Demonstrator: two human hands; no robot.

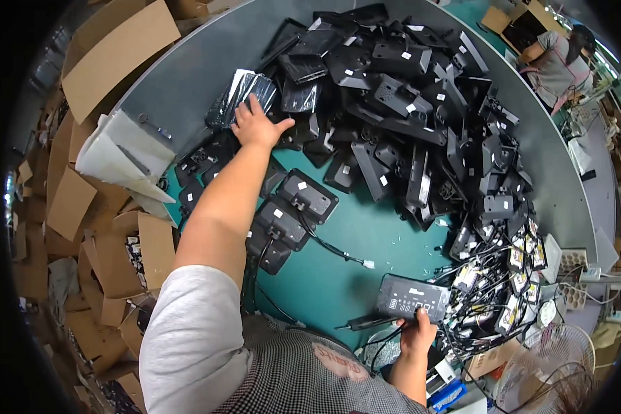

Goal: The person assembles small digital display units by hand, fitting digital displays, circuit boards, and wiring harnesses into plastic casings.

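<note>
My left hand [261, 127] reaches far forward with its fingers spread. Its fingertips are at the edge of a shiny film-wrapped black panel [232, 96]; whether they touch it I cannot tell. Low on the right, my right hand [419, 335] grips a flat black plastic housing [408, 293] by its near edge, thumb on top. White printed symbols cover the housing's upper face, and a thin black part [366, 321] sticks out to its left. Between my arms, black housings [283, 222] lie on the green table, with a cable ending in a white connector [368, 264].
A large pile of black housings [400, 96] fills the table's back. Cabled modules with yellow-white labels [510, 314] are heaped at right, near a fan [566, 359]. A grey barrier [179, 90] curves around the table. Cardboard boxes [117, 62] stand left. Another person [562, 65] works back right.
</note>
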